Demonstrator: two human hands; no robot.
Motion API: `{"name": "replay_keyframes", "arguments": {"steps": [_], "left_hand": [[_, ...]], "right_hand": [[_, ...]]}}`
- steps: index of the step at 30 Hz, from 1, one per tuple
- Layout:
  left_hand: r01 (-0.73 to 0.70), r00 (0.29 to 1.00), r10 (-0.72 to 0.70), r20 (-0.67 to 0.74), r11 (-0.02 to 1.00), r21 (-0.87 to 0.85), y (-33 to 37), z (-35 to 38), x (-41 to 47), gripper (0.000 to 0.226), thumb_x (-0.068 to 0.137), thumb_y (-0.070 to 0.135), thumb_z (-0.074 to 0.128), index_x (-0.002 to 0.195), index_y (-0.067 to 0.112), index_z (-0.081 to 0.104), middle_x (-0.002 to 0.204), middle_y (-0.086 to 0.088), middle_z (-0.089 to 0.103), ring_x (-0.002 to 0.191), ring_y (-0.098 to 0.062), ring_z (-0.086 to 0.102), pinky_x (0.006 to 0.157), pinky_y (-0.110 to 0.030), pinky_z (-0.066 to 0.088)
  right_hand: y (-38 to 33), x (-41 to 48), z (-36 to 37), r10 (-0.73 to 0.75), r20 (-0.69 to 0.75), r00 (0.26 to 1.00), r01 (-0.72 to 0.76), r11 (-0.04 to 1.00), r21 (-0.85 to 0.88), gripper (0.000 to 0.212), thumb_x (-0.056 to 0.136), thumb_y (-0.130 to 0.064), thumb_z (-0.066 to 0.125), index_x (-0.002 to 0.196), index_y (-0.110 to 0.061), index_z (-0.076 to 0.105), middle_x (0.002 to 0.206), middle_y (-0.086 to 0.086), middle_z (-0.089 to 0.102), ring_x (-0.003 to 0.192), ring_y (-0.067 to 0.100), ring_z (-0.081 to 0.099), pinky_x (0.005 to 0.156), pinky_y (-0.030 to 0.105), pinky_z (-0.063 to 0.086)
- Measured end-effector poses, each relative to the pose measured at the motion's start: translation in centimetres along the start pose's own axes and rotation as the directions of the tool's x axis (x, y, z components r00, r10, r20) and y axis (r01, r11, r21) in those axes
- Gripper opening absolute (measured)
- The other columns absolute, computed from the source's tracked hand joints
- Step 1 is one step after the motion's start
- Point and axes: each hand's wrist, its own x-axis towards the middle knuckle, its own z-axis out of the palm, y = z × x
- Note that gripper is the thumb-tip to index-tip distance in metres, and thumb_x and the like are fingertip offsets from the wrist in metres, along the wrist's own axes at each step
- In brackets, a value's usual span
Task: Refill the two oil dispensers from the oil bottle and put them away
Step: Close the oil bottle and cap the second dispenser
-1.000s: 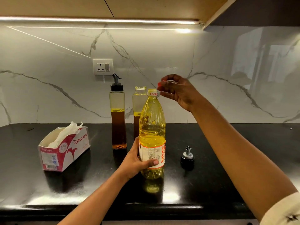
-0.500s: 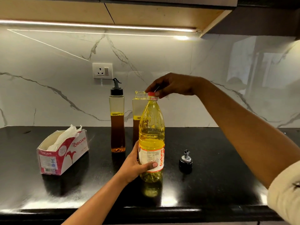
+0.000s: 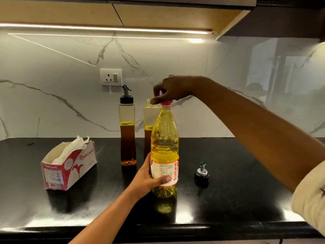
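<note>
1. Worktop [image 3: 228, 199]: glossy black stone that mirrors the overhead light near its front edge.
2. Left hand [image 3: 149, 180]: the fingers and thumb wrap around the lower body of the oil bottle [image 3: 164, 147], with the thumb lying across the label.
3. Oil bottle: clear plastic, holding pale yellow oil, standing upright on the worktop at centre. The white label reads "fortune" in red vertical letters beside a panel of fine print too small to read. The neck band repeats the word and is partly cut off.
4. Right hand [image 3: 173, 90]: it reaches in from the right in a cream sleeve [image 3: 309, 196]. The curled fingertips and thumb pinch the red cap [image 3: 166, 102] on the bottle neck.
5. Loose pourer top [image 3: 201, 174]: black base with a grey spout, standing on the worktop just right of the bottle.
6. Tissue box [image 3: 70, 166]: red and white, marked "ORIGAMI" on two faces, on the left with white tissue protruding.
7. Capped dispenser [image 3: 127, 134]: fitted with a black pourer and about half full of amber oil.
8. Open dispenser [image 3: 147, 117]: it has no top and stands behind the oil bottle, partly hidden.
9. Wall [image 3: 52, 103]: white marble with grey veins, carrying a white socket [image 3: 111, 77].
10. Light strip [image 3: 105, 29]: mounted beneath wooden cabinets [image 3: 70, 13].
</note>
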Motion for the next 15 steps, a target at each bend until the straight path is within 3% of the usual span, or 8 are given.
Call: {"name": "replay_keyframes", "arguments": {"steps": [3, 7, 10, 13, 15], "left_hand": [[0.013, 1.000, -0.013, 0.013, 0.999, -0.032, -0.1, -0.1, 0.1, 0.081, 0.062, 0.019, 0.089, 0.123, 0.038, 0.039, 0.111, 0.013, 0.068, 0.104, -0.002, 0.065, 0.075, -0.017, 0.053], [0.025, 0.999, -0.024, 0.022, 0.997, -0.067, -0.2, -0.1, 0.1, 0.086, 0.052, 0.032, 0.085, 0.124, 0.038, 0.039, 0.112, 0.012, 0.068, 0.106, -0.005, 0.065, 0.077, -0.020, 0.054], [0.020, 1.000, -0.019, 0.013, 0.997, -0.078, -0.2, 0.0, 0.1, 0.087, 0.052, 0.032, 0.085, 0.126, 0.036, 0.039, 0.116, 0.008, 0.066, 0.107, -0.007, 0.065, 0.079, -0.022, 0.054], [0.007, 1.000, -0.007, 0.002, 0.997, -0.076, -0.2, 0.0, 0.1, 0.088, 0.052, 0.034, 0.086, 0.126, 0.036, 0.038, 0.118, 0.007, 0.065, 0.108, -0.007, 0.064, 0.080, -0.023, 0.054], [0.007, 1.000, -0.006, 0.011, 0.995, -0.096, -0.1, -0.1, 0.1, 0.094, 0.047, 0.038, 0.091, 0.126, 0.035, 0.039, 0.117, 0.005, 0.066, 0.109, -0.010, 0.065, 0.079, -0.023, 0.054]], "right_hand": [[1.1, -1.1, -0.3, -0.063, 0.137, 0.989, 0.025, 0.964, 0.266, 0.031, 0.093, -0.040, 0.049, 0.113, -0.018, 0.055, 0.091, 0.004, 0.061, 0.071, 0.012, 0.056, 0.057, 0.023, 0.049], [1.9, -1.4, 1.3, -0.096, -0.015, 0.995, 0.094, 0.925, 0.369, 0.032, 0.093, -0.034, 0.053, 0.112, -0.010, 0.059, 0.080, -0.003, 0.061, 0.060, 0.003, 0.055, 0.053, 0.014, 0.048], [1.8, -1.3, 2.1, -0.073, -0.134, 0.988, 0.112, 0.945, 0.306, 0.035, 0.091, -0.040, 0.054, 0.104, -0.008, 0.063, 0.068, -0.004, 0.060, 0.049, 0.000, 0.054, 0.050, 0.009, 0.045], [1.4, -1.3, 2.3, -0.048, -0.164, 0.985, 0.083, 0.974, 0.213, 0.037, 0.090, -0.043, 0.053, 0.096, -0.008, 0.064, 0.063, -0.003, 0.058, 0.047, 0.003, 0.054, 0.048, 0.009, 0.045], [0.9, -1.3, 2.2, -0.123, -0.210, 0.970, 0.128, 0.992, 0.010, 0.043, 0.094, -0.046, 0.046, 0.093, -0.007, 0.063, 0.064, -0.003, 0.056, 0.051, 0.008, 0.053, 0.052, 0.016, 0.046]]}}
